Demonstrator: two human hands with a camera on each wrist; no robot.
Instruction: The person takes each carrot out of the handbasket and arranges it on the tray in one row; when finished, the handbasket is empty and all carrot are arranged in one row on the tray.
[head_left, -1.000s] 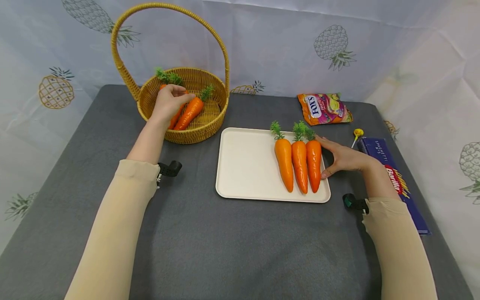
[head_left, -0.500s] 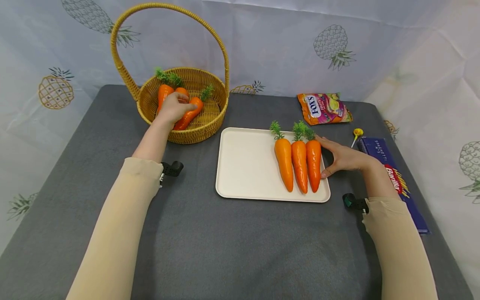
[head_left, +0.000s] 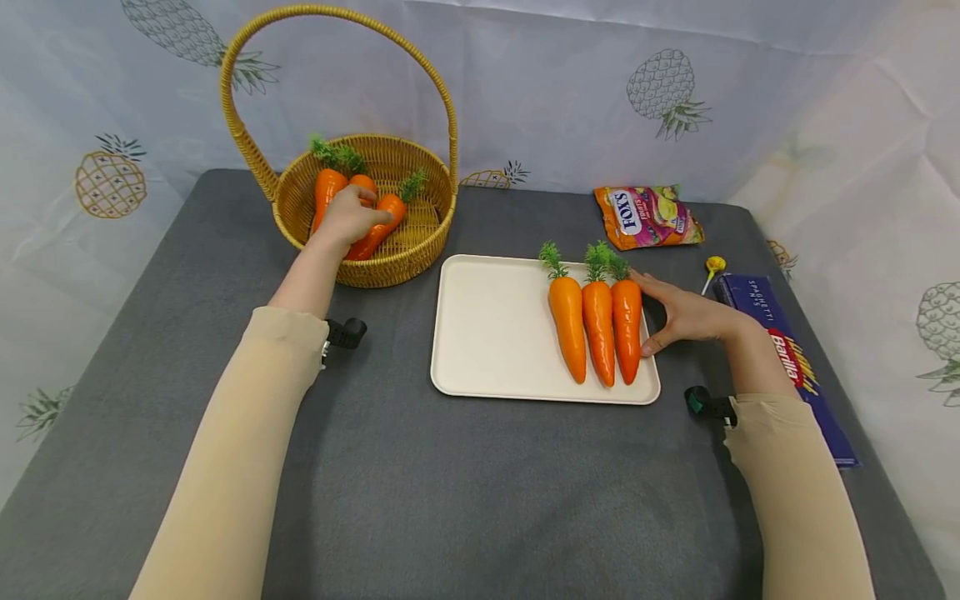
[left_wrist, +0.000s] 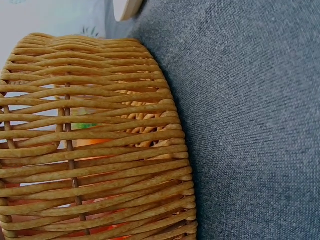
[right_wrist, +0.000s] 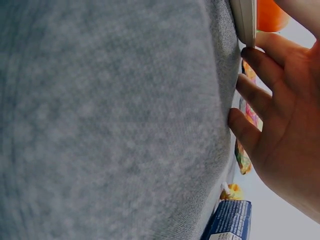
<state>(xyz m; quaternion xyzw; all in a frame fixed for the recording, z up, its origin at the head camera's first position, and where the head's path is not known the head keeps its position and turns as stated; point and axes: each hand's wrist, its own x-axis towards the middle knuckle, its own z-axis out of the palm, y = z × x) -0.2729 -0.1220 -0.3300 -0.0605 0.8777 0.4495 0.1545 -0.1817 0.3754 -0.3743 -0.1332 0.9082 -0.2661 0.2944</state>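
Three orange carrots with green tops lie in the wicker basket (head_left: 397, 271). My left hand (head_left: 348, 218) reaches into it, fingers and thumb curled about a carrot (head_left: 365, 182); the fingers partly hide the hold. The thumb overlaps the right-hand carrot (head_left: 393, 204), while another carrot (head_left: 328, 185) lies left of the hand. In the left wrist view the basket's woven wall (left_wrist: 95, 150) hides the hand. My right hand (head_left: 686, 314), fingers spread and fairly straight, rests against the right edge of the cream tray (head_left: 487, 333). Three more carrots (head_left: 597, 325) lie side by side on the tray.
A FOX'S candy bag (head_left: 648, 218) lies behind the tray's right end. Right of it are a yellow lollipop (head_left: 715, 265) and a blue Barilla spaghetti box (head_left: 787, 358). The basket's tall handle (head_left: 337, 12) arches above the left hand. A pineapple-print cloth (head_left: 540, 100) hangs behind the grey table.
My left hand has moved down deeper into the basket, uncovering the left carrot's upper part, then has stayed nearly still. The right hand and the tray have not moved.
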